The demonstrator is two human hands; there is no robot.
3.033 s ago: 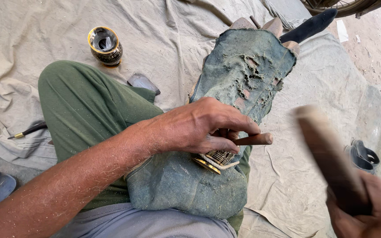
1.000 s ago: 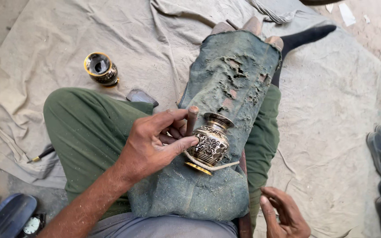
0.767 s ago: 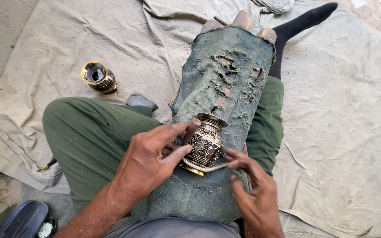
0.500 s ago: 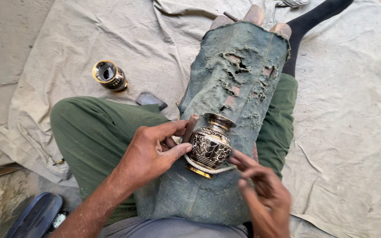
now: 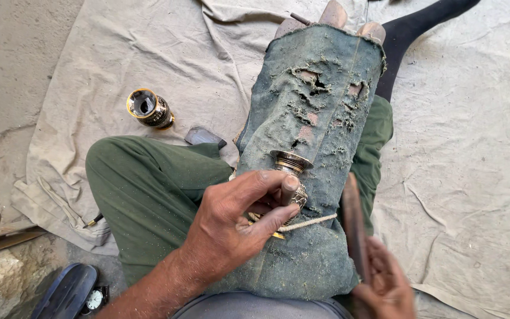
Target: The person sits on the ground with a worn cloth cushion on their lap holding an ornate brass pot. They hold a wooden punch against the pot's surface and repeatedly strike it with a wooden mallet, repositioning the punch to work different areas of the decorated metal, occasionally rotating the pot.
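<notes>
Head view: near the middle of the frame, the left hand (image 5: 231,227) is closed around a small engraved brass vase (image 5: 289,171), its thumb and fingers wrapped over the body so only the flared rim and part of the neck show. The vase rests on a worn, torn denim pad (image 5: 314,106) laid over the person's green-trousered leg (image 5: 149,189), with a cord (image 5: 308,223) running across the pad just below the hand. At the lower right, the right hand (image 5: 385,286) grips a dark wooden stick (image 5: 354,227), held upright just beside the vase. In the upper left, a second brass vase (image 5: 149,109) lies on the canvas sheet (image 5: 473,147), well apart. A dark shoe (image 5: 66,292) sits at the lower left.
</notes>
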